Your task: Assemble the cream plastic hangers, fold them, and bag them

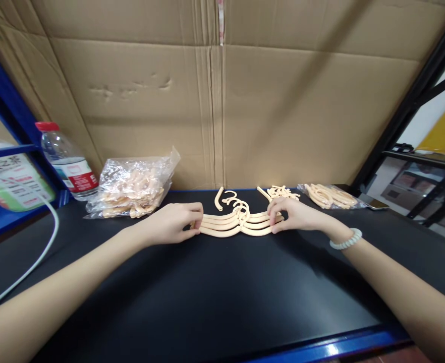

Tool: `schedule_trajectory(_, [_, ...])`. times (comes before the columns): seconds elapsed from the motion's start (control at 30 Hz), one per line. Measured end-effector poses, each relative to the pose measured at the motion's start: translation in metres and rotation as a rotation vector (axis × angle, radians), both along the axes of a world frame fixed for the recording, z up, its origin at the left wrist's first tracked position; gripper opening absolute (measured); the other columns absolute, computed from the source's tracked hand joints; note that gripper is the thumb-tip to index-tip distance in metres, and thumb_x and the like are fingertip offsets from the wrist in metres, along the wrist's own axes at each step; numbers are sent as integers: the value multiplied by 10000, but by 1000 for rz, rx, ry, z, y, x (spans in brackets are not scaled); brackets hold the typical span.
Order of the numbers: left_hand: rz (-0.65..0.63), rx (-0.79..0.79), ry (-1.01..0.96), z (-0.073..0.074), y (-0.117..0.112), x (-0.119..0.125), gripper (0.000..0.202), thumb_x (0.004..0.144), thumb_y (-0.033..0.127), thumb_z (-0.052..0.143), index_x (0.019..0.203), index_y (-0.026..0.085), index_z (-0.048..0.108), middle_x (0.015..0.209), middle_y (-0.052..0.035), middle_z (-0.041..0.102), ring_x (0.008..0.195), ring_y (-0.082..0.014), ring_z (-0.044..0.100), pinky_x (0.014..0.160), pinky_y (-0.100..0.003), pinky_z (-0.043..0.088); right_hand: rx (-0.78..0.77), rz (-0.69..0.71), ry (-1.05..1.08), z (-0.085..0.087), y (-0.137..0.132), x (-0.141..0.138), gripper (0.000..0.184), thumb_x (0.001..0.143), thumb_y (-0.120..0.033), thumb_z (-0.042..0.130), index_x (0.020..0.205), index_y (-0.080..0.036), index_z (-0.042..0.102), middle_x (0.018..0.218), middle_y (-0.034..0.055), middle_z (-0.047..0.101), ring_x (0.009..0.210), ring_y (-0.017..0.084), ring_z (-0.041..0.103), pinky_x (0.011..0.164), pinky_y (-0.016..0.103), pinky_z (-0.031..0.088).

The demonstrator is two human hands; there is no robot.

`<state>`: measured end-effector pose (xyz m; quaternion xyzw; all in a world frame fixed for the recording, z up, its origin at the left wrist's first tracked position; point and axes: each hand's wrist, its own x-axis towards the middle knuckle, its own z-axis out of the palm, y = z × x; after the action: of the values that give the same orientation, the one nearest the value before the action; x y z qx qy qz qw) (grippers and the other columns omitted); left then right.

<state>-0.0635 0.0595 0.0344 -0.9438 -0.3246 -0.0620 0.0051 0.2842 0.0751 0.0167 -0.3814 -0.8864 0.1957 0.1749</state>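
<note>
Several beige plastic hangers [222,227] lie nested in a row on the black table, their hooks [241,207] bunched together at the middle and pointing toward the back. My left hand [180,222] grips the left ends of the hangers between thumb and fingers. At the opposite ends, my right hand [286,214] pinches the hanger tips with curled fingers. A loose beige hanger arm [219,198] rests just behind the row. Behind my right hand is a small heap of beige hooks and pieces [282,192], partly hidden by that hand.
A clear bag of beige parts [133,186] sits at the back left, beside a red-capped bottle [69,164]. Another bag of parts [330,195] and a phone-like flat object [374,201] lie at the back right. A white cable [50,242] crosses the left side. Cardboard [150,101] stands behind.
</note>
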Motion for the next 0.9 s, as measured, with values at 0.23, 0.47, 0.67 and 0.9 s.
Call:
schedule_trajectory(0.23, [-16,104,-36,-10,3,-2,106,829,182,492,731,185,531,880,-25,552,723,-146,538,651,-251,417,25,-12,28,-2,1,0,112,722,-273,768,707,-192,691,1049,69,640,995,234,597,933,378,431])
schedule_trajectory(0.47, [-6,250,-109,-25,-13,27,76,881,236,477,867,178,524,953,-80,588,917,-232,539,802,-361,442,83,-24,-19,-1,-4,-4,73,724,-206,757,719,-195,686,1059,64,639,975,239,604,910,387,443])
schedule_trajectory(0.67, [33,266,-145,-40,-38,54,171,922,175,408,850,173,563,921,-85,635,877,-223,587,789,-371,477,149,34,-29,-4,-15,-16,151,725,-191,769,826,-190,656,1027,59,638,975,242,594,870,361,464])
schedule_trajectory(0.9, [49,235,-194,-47,-38,51,187,907,157,416,953,164,598,937,-93,642,904,-228,605,788,-359,513,158,-44,-17,-13,-23,-28,302,833,-240,681,1114,-181,585,1118,95,625,1052,258,577,918,395,465])
